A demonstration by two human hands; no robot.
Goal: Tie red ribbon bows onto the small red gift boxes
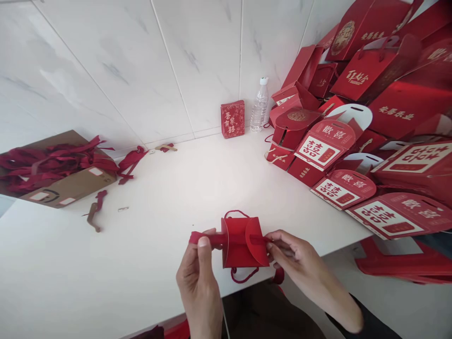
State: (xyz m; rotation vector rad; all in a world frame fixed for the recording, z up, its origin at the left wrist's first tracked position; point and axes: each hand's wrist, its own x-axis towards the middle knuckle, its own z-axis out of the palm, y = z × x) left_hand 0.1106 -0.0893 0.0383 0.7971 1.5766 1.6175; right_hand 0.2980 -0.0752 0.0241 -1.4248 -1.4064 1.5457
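Observation:
A small red gift box (236,256) with rounded flaps and cord handles lies near the table's front edge. Across its upper face runs a dark red ribbon (216,239). My left hand (200,273) pinches the ribbon between thumb and fingers, just left of the box. On the other side, my right hand (294,254) has its fingers closed on the ribbon's right part at the box edge. One cord loop shows above the box and another below it. A ribbon tail hangs beneath my right hand, partly hidden.
A cardboard box (67,188) full of red ribbons stands at left, with loose ribbon pieces (131,162) beside it. By the tiled wall are a red printed carton (232,119) and a water bottle (260,106). Many red gift boxes (353,117) are piled at right.

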